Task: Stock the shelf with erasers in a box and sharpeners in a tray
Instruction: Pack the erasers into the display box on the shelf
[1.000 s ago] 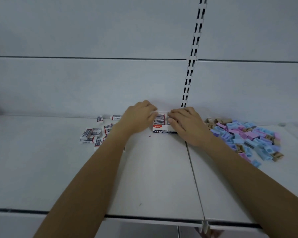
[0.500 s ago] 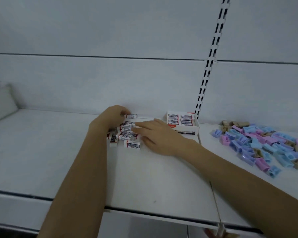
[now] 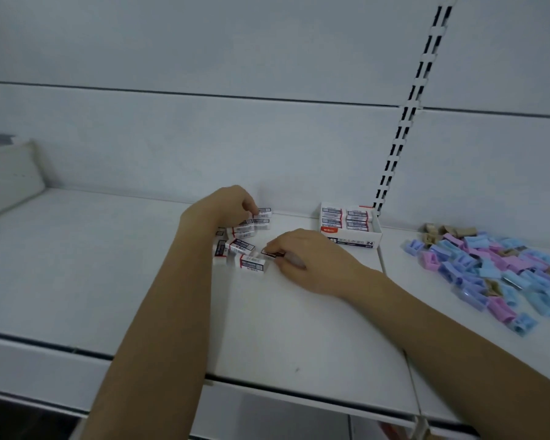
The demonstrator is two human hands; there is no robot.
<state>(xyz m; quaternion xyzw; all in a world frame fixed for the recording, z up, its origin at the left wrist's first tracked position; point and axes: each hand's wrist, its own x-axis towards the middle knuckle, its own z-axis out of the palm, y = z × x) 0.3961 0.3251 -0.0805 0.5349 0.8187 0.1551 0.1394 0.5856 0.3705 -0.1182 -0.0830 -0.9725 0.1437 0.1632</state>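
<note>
We note both hands moved off box (image 3: 350,231), right of centre, to loose erasers (image 3: 242,246) at centre. L hand (image 3: 223,204) & R hand (image 3: 308,263) each pinch 1, so box-filling likely continues.

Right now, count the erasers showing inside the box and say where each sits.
4. In the box: left rear eraser, left front eraser, right rear eraser, right front eraser. More may be hidden underneath.
</note>
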